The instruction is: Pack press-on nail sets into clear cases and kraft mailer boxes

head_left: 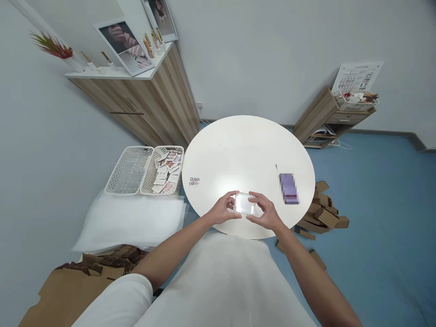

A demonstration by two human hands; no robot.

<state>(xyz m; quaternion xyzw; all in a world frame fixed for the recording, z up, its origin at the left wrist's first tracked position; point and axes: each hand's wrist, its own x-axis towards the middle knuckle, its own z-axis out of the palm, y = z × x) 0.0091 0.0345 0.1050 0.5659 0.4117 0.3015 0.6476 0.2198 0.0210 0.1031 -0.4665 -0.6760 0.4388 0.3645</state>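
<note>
A small clear plastic box (244, 203) sits between both hands just above the near edge of the round white table (238, 150). My left hand (224, 209) grips its left side with curled fingers. My right hand (265, 210) grips its right side, fingers bent over the top edge. A small sheet of pink nail stickers (194, 181) lies on the table's left part. A purple blurred flat object (289, 188) lies on the table to the right of my right hand.
Two white mesh baskets stand left of the table: one with clear boxes (126, 170), one with packets of stickers (166, 171). Small brown cardboard boxes (322, 214) lie piled on the blue floor at right. Wooden cabinets (150, 100) stand against the wall.
</note>
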